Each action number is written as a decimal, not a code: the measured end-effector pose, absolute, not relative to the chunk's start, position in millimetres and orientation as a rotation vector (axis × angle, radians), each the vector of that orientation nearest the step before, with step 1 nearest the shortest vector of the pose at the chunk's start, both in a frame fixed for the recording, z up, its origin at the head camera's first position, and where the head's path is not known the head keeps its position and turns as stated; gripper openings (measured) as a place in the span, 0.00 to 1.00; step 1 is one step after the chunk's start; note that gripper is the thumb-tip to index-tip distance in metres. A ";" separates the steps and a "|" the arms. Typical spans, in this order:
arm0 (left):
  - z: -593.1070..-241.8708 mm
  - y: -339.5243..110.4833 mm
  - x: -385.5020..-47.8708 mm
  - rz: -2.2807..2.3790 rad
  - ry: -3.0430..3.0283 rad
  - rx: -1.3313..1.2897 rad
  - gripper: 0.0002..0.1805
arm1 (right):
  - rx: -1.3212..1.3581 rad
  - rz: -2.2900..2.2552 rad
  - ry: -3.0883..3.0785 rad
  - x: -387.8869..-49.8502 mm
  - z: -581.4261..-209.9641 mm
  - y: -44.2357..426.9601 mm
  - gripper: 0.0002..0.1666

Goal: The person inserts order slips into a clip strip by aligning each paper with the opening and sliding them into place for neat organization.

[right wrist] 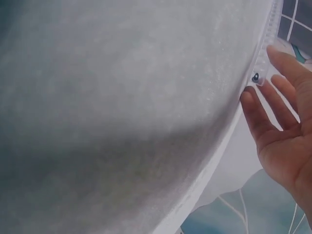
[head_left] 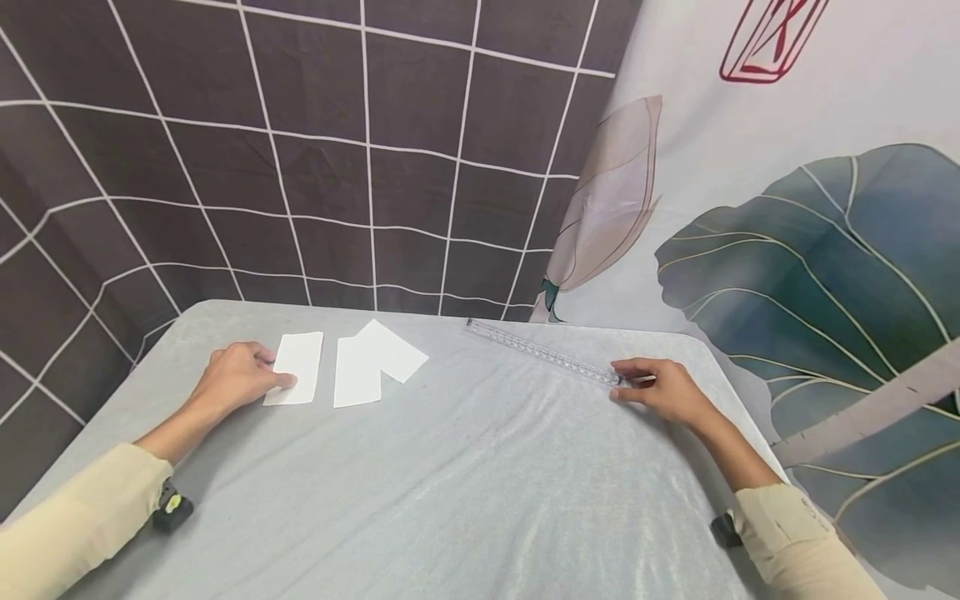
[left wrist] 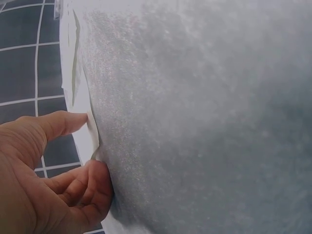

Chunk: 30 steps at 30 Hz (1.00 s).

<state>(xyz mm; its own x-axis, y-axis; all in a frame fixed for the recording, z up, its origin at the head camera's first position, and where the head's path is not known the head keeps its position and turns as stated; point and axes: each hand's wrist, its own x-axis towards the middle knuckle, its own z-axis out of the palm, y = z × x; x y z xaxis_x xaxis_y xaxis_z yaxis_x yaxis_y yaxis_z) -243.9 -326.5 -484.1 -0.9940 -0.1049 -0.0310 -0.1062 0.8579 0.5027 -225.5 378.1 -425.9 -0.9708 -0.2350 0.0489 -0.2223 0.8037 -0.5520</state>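
Observation:
In the head view three white cards lie on the left part of the table: a left card [head_left: 298, 368], a middle one [head_left: 356, 375] and a tilted one [head_left: 393, 350] that overlaps it. The left hand [head_left: 236, 375] is at the left card's left edge, its thumb on the card; the left wrist view shows this hand [left wrist: 58, 165] with the thumb touching the white card [left wrist: 87, 131]. A clear ruler-like strip [head_left: 543, 352] lies slantwise, its right end between the thumb and fingers of the right hand [head_left: 663, 390]. Whether this hand [right wrist: 287, 107] touches the strip [right wrist: 267, 53] I cannot tell.
A pale grey cloth covers the table [head_left: 450, 500]. Behind it hangs a dark curtain [head_left: 315, 175] with a white grid, and at the right a white cloth [head_left: 697, 150] printed with large leaves. Dark wrist devices show under both sleeves.

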 end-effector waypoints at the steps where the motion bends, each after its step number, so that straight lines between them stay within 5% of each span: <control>1: -478.9 -323.1 -240.4 0.826 3.017 -0.172 0.40 | -0.372 -0.910 2.956 -225.9 -426.3 378.8 0.30; 16: -504.7 -339.8 -256.4 0.831 3.029 -0.154 0.42 | -0.271 -1.056 2.851 -232.3 -427.9 386.5 0.23; 30: -489.5 -328.7 -244.6 0.843 3.027 -0.160 0.40 | -0.225 -1.111 2.818 -238.9 -430.7 390.5 0.21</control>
<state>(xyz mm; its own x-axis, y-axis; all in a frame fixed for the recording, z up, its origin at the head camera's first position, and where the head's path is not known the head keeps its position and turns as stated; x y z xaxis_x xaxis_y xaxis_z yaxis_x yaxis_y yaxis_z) -244.6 -328.7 -489.5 -0.9948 -0.0993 -0.0232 -0.0970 0.8512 0.5158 -238.9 390.5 -430.7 -0.9837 -0.1750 -0.0421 -0.0991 0.7220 -0.6847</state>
